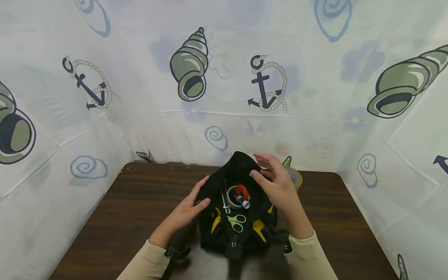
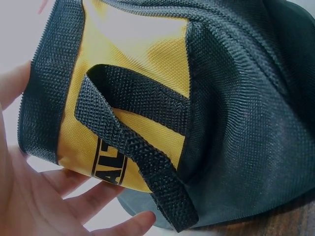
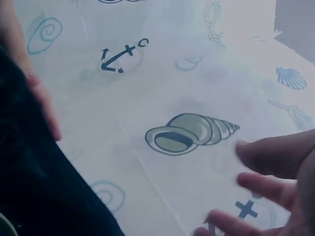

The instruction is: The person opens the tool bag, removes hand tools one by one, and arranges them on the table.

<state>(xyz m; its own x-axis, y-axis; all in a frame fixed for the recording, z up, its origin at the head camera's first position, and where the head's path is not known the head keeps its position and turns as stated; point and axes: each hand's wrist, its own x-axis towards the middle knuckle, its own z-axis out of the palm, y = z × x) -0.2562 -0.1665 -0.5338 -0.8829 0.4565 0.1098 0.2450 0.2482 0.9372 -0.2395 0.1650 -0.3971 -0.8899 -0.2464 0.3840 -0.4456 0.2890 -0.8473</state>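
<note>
A black tool bag with yellow panels stands at the middle of the table, its top gaping. My left hand grips its left rim, thumb toward the opening; in the left wrist view the fingers run behind the yellow side panel. Above the bag's right side hovers my right hand, fingers loosely bent and apart with nothing between them. Inside lie a white tape roll, an orange-red ring, a small capped tube and a slim metal tool. Green-handled scissors sit nearer the front.
Behind my right hand, a yellowish tape roll stands near the back edge of the brown table. White cloth printed with shells and anchors surrounds the table. A black strap hangs from the bag's side.
</note>
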